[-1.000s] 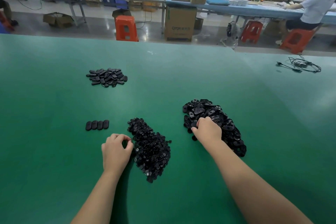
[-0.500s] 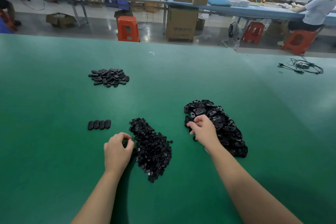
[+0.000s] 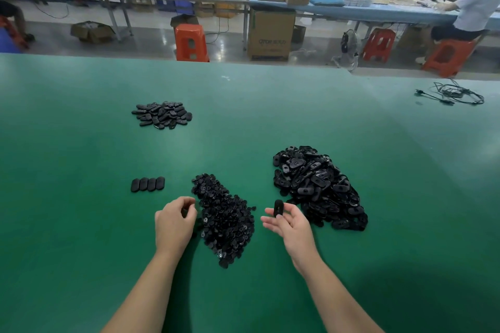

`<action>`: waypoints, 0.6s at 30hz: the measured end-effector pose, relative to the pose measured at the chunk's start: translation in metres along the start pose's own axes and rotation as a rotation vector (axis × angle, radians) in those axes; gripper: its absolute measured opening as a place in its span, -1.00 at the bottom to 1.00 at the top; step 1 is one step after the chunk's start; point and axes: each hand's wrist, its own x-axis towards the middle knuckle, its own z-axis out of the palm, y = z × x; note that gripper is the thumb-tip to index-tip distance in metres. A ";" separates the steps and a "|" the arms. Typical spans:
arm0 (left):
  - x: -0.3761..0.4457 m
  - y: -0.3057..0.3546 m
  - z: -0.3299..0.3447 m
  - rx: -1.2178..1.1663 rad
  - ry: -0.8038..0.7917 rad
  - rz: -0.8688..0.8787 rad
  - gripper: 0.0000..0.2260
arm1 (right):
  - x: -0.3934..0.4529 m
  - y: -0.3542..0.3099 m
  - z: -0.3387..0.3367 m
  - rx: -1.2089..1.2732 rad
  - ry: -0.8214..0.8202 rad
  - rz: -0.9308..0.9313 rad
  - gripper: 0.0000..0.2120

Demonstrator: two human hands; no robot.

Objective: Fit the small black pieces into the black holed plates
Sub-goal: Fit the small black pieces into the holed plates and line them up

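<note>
Head view, nearest first: the left hand (image 3: 175, 222) hovers at the left flank of the heap of small black plastic pieces (image 3: 224, 216), its fingers curled with thumb and forefinger pinched together; something dark sits in that pinch, likely one small piece, though it is too small to tell for certain. The right hand (image 3: 287, 220) is palm-up between the two near heaps, its fingers loosely spread while thumb and fingertips hold a single black oval holed plate (image 3: 278, 207) upright.

Just beyond the right hand lies the large heap of black oval holed plates (image 3: 316, 186), toward the right half of the green table (image 3: 81, 251). To the left, a row of four black oval plates (image 3: 147, 184) lies side by side, touching, well clear of the heaps. Farther toward the far edge sits a smaller pile of flat black oval parts (image 3: 162, 115), probably finished work.

To do this step well, I judge the plate should be turned so its hole faces the left hand, held by its rims so no finger covers the opening. The piece should come in square, then be pressed until flush. A tilted entry risks jamming or dropping it into the heap.
</note>
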 end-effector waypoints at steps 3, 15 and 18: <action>0.000 -0.001 0.000 0.007 -0.007 -0.009 -0.87 | -0.002 0.002 0.000 -0.076 -0.030 -0.005 -0.84; 0.000 -0.001 -0.002 0.017 -0.016 0.014 -0.82 | -0.001 0.010 0.000 -0.192 -0.023 -0.077 -0.77; 0.001 -0.002 -0.001 0.022 -0.019 0.019 -0.83 | 0.000 0.012 0.000 -0.242 -0.019 -0.094 -0.78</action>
